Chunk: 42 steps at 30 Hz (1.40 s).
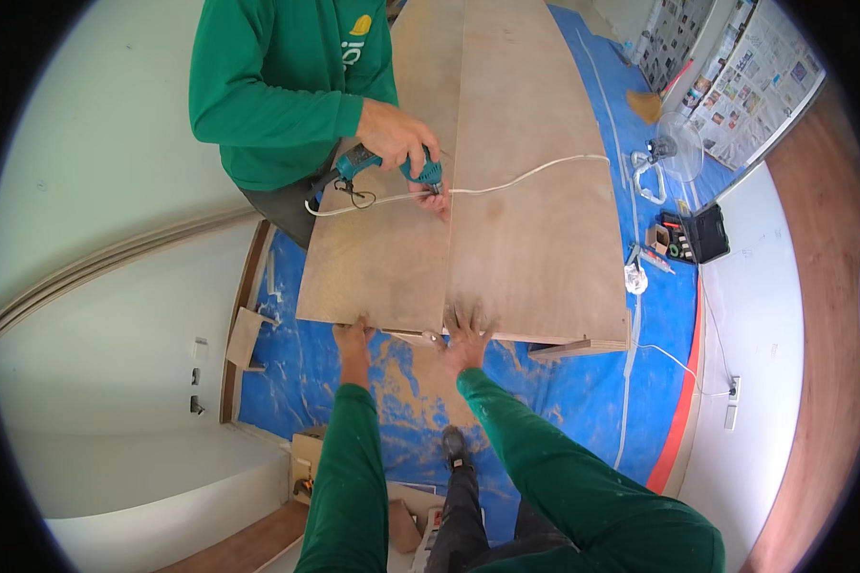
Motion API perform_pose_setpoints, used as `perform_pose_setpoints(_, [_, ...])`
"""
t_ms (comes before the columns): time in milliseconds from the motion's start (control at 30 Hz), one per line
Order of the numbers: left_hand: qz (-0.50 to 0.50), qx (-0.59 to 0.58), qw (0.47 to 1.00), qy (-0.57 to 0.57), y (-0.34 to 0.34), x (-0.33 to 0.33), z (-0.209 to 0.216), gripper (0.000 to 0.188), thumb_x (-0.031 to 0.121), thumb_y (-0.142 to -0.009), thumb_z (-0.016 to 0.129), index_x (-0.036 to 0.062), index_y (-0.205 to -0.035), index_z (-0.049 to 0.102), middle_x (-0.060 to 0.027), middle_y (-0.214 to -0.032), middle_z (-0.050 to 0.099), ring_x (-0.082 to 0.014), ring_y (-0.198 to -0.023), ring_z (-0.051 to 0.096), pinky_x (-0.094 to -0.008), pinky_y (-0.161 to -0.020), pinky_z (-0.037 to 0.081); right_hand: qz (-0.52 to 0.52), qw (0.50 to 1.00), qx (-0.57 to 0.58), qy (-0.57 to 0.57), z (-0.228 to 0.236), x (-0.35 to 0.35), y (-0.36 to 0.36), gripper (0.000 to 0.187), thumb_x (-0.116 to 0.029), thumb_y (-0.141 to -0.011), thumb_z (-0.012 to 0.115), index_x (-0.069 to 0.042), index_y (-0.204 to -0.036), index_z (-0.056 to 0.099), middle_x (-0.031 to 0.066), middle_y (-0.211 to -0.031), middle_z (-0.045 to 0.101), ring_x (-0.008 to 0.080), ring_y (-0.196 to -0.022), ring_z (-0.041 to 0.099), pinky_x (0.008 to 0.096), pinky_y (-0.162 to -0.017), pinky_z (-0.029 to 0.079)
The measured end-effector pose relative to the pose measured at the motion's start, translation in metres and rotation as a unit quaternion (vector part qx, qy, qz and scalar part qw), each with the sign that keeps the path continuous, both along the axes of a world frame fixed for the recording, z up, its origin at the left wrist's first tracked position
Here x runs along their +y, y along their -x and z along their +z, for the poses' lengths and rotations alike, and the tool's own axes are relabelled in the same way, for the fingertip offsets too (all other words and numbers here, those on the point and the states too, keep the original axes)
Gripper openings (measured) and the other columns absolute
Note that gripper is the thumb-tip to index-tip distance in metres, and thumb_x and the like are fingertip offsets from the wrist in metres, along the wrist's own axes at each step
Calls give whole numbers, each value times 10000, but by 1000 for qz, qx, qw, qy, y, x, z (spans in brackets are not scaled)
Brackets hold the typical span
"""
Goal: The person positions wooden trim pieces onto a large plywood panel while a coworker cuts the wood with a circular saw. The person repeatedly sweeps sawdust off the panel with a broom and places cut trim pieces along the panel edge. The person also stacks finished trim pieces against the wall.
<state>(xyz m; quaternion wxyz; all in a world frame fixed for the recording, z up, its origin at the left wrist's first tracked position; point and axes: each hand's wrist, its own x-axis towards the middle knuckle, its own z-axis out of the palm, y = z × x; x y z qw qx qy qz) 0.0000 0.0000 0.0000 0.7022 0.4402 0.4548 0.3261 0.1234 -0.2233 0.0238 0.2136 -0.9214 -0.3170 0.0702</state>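
Observation:
Two long plywood panels lie side by side, the left panel [382, 258] and the right panel [535, 258], meeting along a lengthwise seam. My left hand [354, 336] grips the near edge of the left panel, its fingers partly hidden below the edge. My right hand [465, 334] rests flat at the near end of the seam, fingers spread forward over the wood. Across the panels, at the left, a co-worker in a green sweatshirt [287, 115] presses a teal corded power drill [424, 172] down near the seam. The co-worker's other hand is close by its tip.
A white cord [535, 175] crosses the panels. Blue sheeting [411, 392], dusted with sawdust, covers the floor. An open black tool case [702, 234], a clear-bladed fan [678, 148] and a broom [646, 105] are at the right. A small wooden stool [246, 337] stands left.

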Motion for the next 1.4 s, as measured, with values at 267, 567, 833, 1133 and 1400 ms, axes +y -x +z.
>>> perform_pose_setpoints(267, [29,52,998,5,-5,3,2,342,56,-919,731,-6,-1234,612,-89,-1110,698,-198,-914,709,-355,-749,631,-1,997,-67,-43,-10,6,-2,740,-600,-914,633,-150,-1495,549,45,-1658,371,402,-1576,161,806,-1159,-13])
perform_pose_setpoints(567, [43,7,999,-12,0,-4,-6,338,48,-905,758,-95,-1154,578,-175,-1024,678,-226,-766,695,-348,-595,608,0,997,-77,-27,-13,3,5,715,-626,-918,613,-178,-1474,576,31,-1640,405,407,-1575,158,813,-1158,-8])
perform_pose_setpoints(833, [57,-3,998,35,-5,-5,2,316,9,-872,784,-41,-1073,545,-101,-850,624,-106,-493,485,-293,-389,284,-2,997,-75,-29,-16,4,3,716,-644,-917,599,-187,-1468,581,41,-1640,402,412,-1575,152,824,-1148,-13])
perform_pose_setpoints(1133, [36,-4,999,14,-1,1,6,390,-57,-874,732,-65,-1209,533,-201,-1119,662,-295,-909,727,-404,-734,675,-2,999,-45,4,-15,8,5,724,-624,-891,653,-212,-1482,573,92,-1657,361,445,-1576,109,829,-1133,-38])
perform_pose_setpoints(1400, [67,-61,995,26,-1,2,8,413,-90,-877,691,-71,-1252,520,-198,-1166,653,-326,-935,724,-450,-725,672,22,996,-81,-40,-8,10,7,706,-583,-906,660,-156,-1463,586,141,-1575,447,469,-1556,158,815,-1145,-31])
